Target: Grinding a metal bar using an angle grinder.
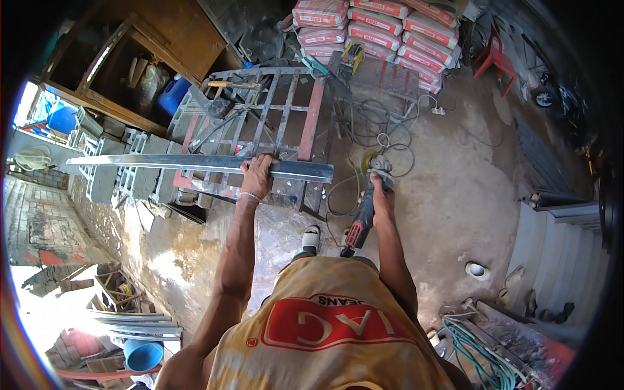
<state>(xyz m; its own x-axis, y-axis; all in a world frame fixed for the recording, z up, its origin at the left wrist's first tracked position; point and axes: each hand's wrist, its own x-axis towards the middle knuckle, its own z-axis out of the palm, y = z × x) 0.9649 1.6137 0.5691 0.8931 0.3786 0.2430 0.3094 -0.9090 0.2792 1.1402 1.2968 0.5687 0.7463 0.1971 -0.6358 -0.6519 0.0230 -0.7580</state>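
Note:
A long grey metal bar (208,162) lies across the near side of a metal frame workbench (312,120), its left part reaching out past the bench. My left hand (258,174) is closed over the bar toward its right end. In my right hand (381,188) is an angle grinder (363,218), gripped near its head, with its yellowish disc (368,159) pointing away from me. The grinder is apart from the bar, to the right of its end. Whether the disc is spinning cannot be made out.
Cables (396,146) lie looped on the floor right of the bench. A hammer (234,84) and other tools rest on the bench. Stacked red-and-white bags (377,29) stand behind, a red chair (495,62) at the far right. Concrete blocks (136,169) sit left; a green hose (478,357) lies near right.

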